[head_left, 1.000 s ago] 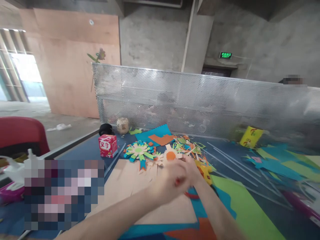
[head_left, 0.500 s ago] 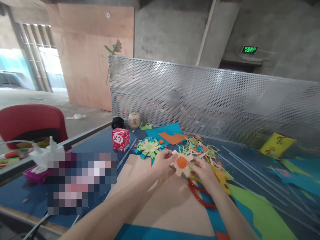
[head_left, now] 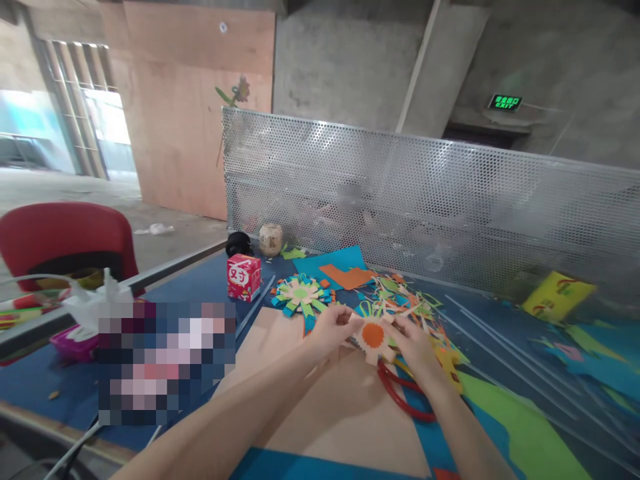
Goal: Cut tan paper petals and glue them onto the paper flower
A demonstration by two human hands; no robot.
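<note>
Landmark: large pale sheet (head_left: pixel 340 413) lying flat on the blue counter (head_left: pixel 185 293). Over its far part, paper flower (head_left: pixel 373 335), cream petals, orange disc centre facing the wearer. Left hand (head_left: pixel 333 330) pinches a petal on one side; right hand (head_left: pixel 413 340) grips the opposite side with thumb and fingers. Flower held between the two.

Writing: red box (head_left: pixel 243 277) stands beyond the sheet's far left corner; white label, large dark characters, look like 又寸. Smaller print too small to read. Yellow packet (head_left: pixel 559 295), well to the right of the sheet, carries red and green marks, blurred, illegible. Green lit sign (head_left: pixel 505 103) on the wall, high beyond the sheet and to its right: "EXIT", Chinese characters above.

Second paper flower (head_left: pixel 300 293), blue, green and cream, just past the sheet's far edge. Heap of cut scraps (head_left: pixel 415 300) beyond the sheet, to the right. Red curved handles (head_left: pixel 407 400) at the sheet's right edge, below the right hand. Green paper (head_left: pixel 520 427) farther right.
</note>
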